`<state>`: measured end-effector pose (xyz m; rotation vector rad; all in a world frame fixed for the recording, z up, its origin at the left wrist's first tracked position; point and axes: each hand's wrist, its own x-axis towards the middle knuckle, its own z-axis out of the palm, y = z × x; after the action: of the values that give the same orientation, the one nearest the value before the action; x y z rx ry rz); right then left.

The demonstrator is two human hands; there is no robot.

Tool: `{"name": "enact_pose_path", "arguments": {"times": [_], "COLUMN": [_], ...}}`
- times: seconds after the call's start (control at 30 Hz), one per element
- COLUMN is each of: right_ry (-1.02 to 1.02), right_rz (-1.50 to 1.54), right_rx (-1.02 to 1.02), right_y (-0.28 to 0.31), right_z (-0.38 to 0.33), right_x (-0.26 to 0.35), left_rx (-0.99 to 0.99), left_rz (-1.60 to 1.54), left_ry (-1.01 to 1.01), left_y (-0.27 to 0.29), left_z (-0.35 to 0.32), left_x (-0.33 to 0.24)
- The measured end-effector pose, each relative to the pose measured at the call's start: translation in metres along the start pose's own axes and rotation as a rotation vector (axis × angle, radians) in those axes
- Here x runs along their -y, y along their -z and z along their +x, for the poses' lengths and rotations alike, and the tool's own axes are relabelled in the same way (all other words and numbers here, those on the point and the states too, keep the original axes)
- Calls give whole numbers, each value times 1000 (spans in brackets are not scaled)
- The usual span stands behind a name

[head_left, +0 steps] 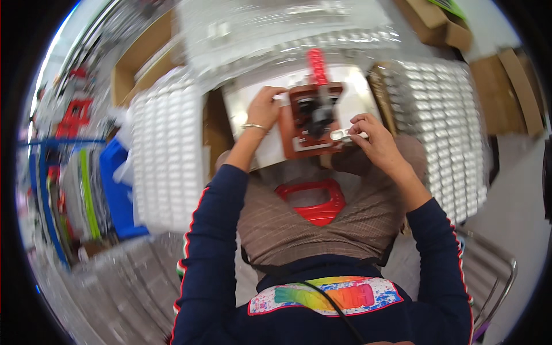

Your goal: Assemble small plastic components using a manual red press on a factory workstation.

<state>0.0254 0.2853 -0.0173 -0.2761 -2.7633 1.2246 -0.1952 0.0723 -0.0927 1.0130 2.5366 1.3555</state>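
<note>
Two broad stacks of clear blister trays are seen at either side of the work place: the left stack of trays [167, 155] stands beside the person's left arm, and the right stack of trays [445, 132] rises beside the right arm, its rows of small moulded pockets catching the light. A further sheet of clear packaging [276, 26] is laid across the far side, with cardboard boxes [141, 63] around it. Between the stacks a pale metal plate [253, 109] is set, and on it a small red hand press [313, 118] is mounted, with a red lever handle [316, 64] standing up at its far end and a black mechanism at its middle. In the person's lap, on brown striped cloth, a red plastic tray [313, 201] is held, nearer the body than the press.

The left hand [264, 106] is laid against the left edge of the press base, its fingers curled over the edge; how firmly it is gripped cannot be told. A thin bracelet is worn on that wrist. The right hand [374, 138] is closed in a pinch, thumb and forefinger together, on a small silvery piece [340, 135], which is held at the near right corner of the press base, touching it.
</note>
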Motion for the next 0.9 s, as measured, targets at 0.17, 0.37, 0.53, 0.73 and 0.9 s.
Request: {"name": "enact_pose_path", "arguments": {"times": [0.17,0.37,0.53,0.73,0.9], "right_ry": [-82,-563,-830,-707,-762], "right_rz": [-63,-410,-642,-775,-1023], "right_rx": [-280,-663,-747,-492,-259], "right_y": [104,242,292,317,321], "right_z": [-64,-307,-434,-393,-358], "right_x": [-63,-172,-197,-220,-243], "left_rx": [201,507,465,398,308], "left_rz": [23,161,98,376,601], "left_ry": [-488,-354,-362,-441,-185], "left_y": [-9,17,15,30,30], "left_z": [40,49,38,26,5], "left_x": [73,21,30,58,86]}}
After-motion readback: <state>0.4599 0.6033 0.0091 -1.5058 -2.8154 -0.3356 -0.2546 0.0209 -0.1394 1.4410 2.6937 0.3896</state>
